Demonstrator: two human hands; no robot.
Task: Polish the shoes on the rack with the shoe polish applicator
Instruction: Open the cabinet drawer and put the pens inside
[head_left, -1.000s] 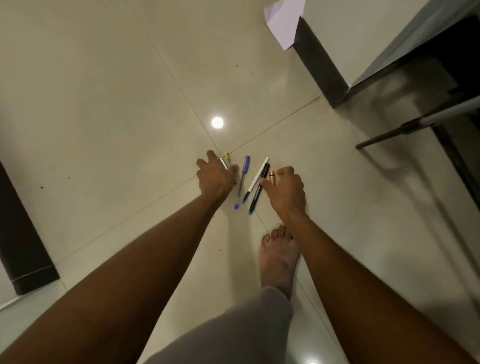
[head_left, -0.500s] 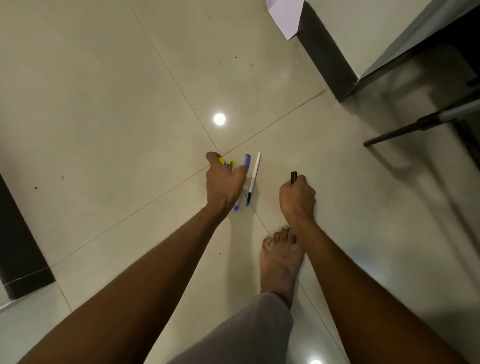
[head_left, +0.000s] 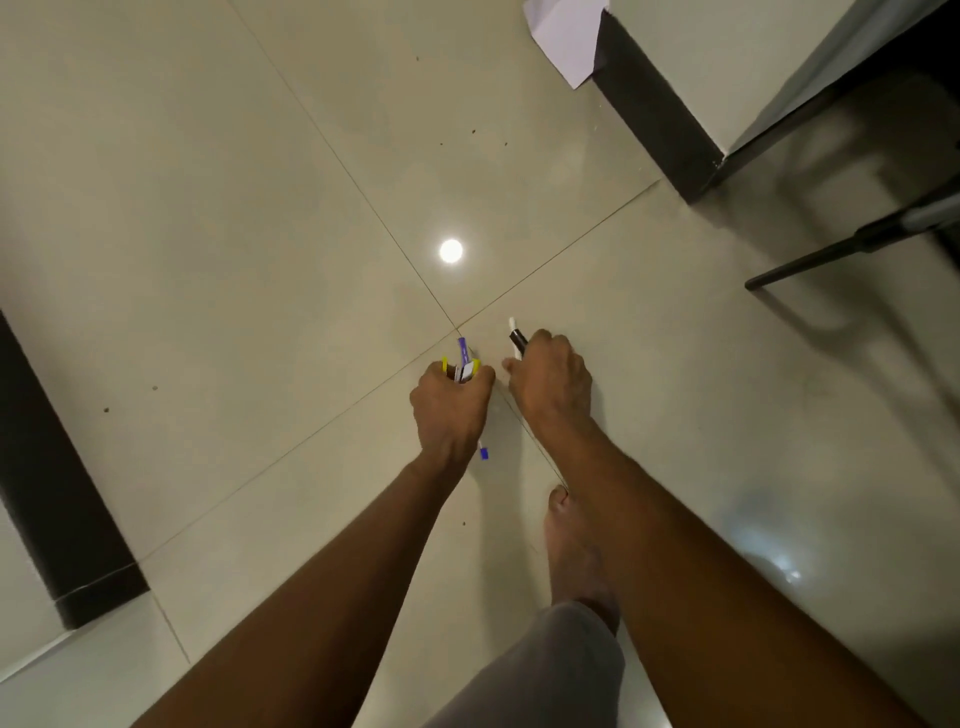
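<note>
Both my hands reach down to the beige tiled floor (head_left: 260, 208). My left hand (head_left: 449, 410) grips a bundle of pens (head_left: 462, 364), with yellow, blue and grey ends sticking out above the fist and a blue tip showing below it. Just to its right, my right hand (head_left: 553, 376) grips a black pen and a white pen (head_left: 517, 338), whose ends poke out past the knuckles. No shoes, rack or polish applicator appear in this view.
My bare right foot (head_left: 571, 551) stands on the floor just behind the hands. A dark-based wall corner (head_left: 654, 114) with a white paper (head_left: 563, 36) beside it is at the upper right. A black metal leg (head_left: 831, 254) slants at the right. A dark skirting (head_left: 52, 467) runs along the left.
A second ago several pens lay on the floor between my hands. My left hand has gathered the left ones, and my right hand has picked up the black pen, then the white one.
</note>
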